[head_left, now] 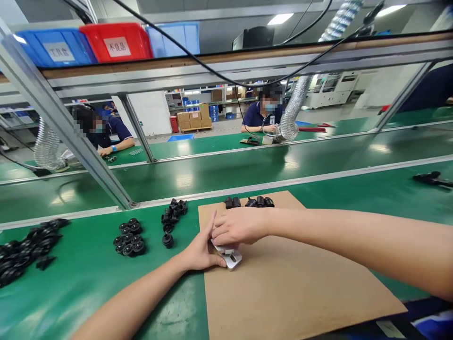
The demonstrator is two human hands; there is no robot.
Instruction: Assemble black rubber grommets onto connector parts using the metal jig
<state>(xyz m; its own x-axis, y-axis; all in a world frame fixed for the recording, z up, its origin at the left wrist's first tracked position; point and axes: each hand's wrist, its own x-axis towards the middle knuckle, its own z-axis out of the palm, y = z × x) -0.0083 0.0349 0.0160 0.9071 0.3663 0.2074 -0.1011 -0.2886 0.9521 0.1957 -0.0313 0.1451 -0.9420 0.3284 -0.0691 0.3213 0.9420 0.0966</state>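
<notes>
At the cardboard's [304, 293] left side, the left hand [198, 250] grips a metal block [233, 260] by its edge; the right hand [238, 226] curls over its top, its hold hidden. A slipping left thumb could let the block twist or skid.

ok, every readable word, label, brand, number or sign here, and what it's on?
"不良品": red bin's label
"工具" plus a blurred third character: darker blue bin's label
Too small or blurred to read: cartons, co-worker's chest badge
</notes>
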